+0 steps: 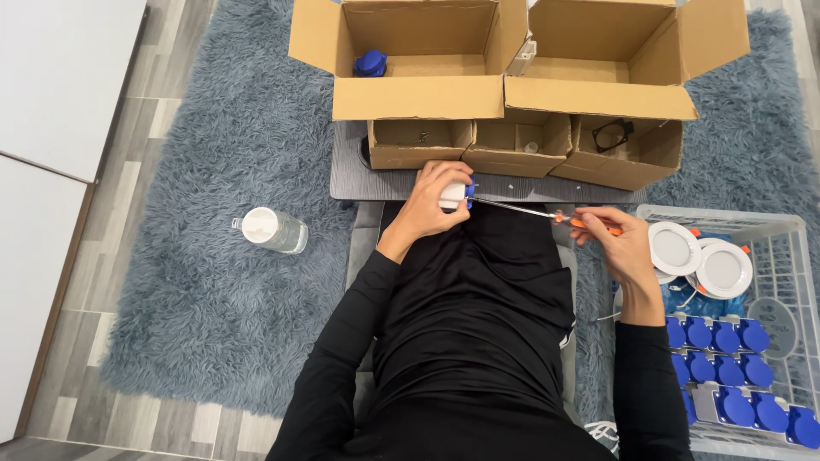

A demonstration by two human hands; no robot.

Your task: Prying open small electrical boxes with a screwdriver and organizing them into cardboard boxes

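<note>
We see a shaggy grey-blue rug (213,282) spread over the grey plank floor, and on it a low dark grey table (350,183) in front of the person in black sleeves. At the far edge of the table stand two large open brown cardboard boxes (418,94), the left one holding a single blue plastic cap (371,63) in its corner, and just before them sit three small open brown cardboard boxes (517,145) in a row, touching one another. To the right of the lap lies a white plastic wire basket (790,248) with round white downlight fixtures (700,256) at its near end and rows of blue-capped driver units (726,371) packed side by side below them. The left hand (431,205) reaches forward with the wrist bent, its fingers (444,175) curled shut around a small white and blue driver unit (458,195), held at the table's near edge above the lap. The right hand (619,243) is raised at the right, its fingers (598,224) pinched closed on the orange handle of a slim orange-handled screwdriver (547,213), whose metal shaft runs leftward to the blue end of that unit. On the rug to the left lies a clear plastic bottle with a white lid (273,229), on its side, well apart from both hands.
</note>
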